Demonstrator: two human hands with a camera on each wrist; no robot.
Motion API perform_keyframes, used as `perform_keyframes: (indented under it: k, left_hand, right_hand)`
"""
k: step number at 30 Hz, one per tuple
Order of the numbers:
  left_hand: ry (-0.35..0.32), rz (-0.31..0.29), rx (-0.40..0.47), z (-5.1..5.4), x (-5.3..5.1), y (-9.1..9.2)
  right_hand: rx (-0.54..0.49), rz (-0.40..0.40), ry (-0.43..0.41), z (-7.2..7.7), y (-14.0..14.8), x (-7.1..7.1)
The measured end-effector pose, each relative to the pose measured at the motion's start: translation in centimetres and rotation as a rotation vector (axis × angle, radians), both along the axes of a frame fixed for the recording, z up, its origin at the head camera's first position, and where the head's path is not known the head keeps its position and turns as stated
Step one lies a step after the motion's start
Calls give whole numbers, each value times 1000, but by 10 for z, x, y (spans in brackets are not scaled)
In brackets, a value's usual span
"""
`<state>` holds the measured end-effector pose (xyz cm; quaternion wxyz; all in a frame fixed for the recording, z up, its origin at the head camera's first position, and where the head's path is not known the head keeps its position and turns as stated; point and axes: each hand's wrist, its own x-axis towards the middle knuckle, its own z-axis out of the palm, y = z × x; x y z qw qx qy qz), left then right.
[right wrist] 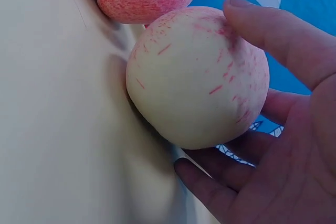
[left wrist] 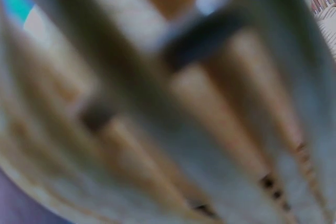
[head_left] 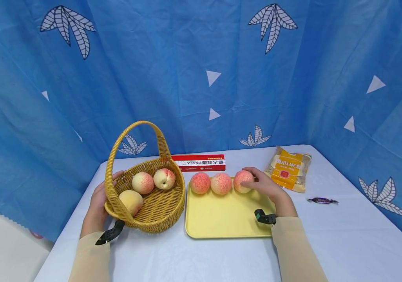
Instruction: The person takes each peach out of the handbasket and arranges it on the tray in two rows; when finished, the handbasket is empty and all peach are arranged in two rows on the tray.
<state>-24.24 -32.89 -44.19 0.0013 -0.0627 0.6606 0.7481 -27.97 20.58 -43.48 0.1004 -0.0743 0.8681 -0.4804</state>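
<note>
Peach (head_left: 241,180), cream flushed with pink speckles, sits at the far right of a yellow tray (head_left: 227,217), held by a person's right hand (head_left: 266,184). Thumb on one side, fingers (right wrist: 205,184) round the other, parted just to the fruit's width. Whether its underside touches the tray, I cannot tell.

Close to its left, in line along the tray's far edge: a middle peach (head_left: 221,184), then an end peach (head_left: 200,183), both heavily speckled pink. Near half of tray bare.

Left of tray, a wicker basket (head_left: 165,224) with a tall hoop handle. Inside: speckled peach (head_left: 142,183), pale red-blushed peach (head_left: 164,179), yellower peach (head_left: 131,201) partly behind the handle. Left hand (head_left: 97,201) lies against the basket's left side; how far its fingers bend I cannot tell, the wicker hiding part of them and the left wrist view badly blurred.

Behind basket and tray, a red pasta box (head_left: 218,165). Beyond the tray's right far corner, a clear-and-yellow food bag (head_left: 287,172); nearer, a purple wrapped candy (head_left: 322,200). All on a white counter (head_left: 172,258), blue patterned cloth (head_left: 187,78) hanging behind.
</note>
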Motion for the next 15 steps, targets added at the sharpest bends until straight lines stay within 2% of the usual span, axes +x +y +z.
perform_keyframes:
  k: [7, 15]
  left_hand:
    - [-3, 4, 5, 2, 0, 1]
    - [10, -5, 32, 0, 0, -1]
  right_hand:
    - [13, -20, -9, 1, 2, 1]
    - [60, -3, -12, 1, 0, 1]
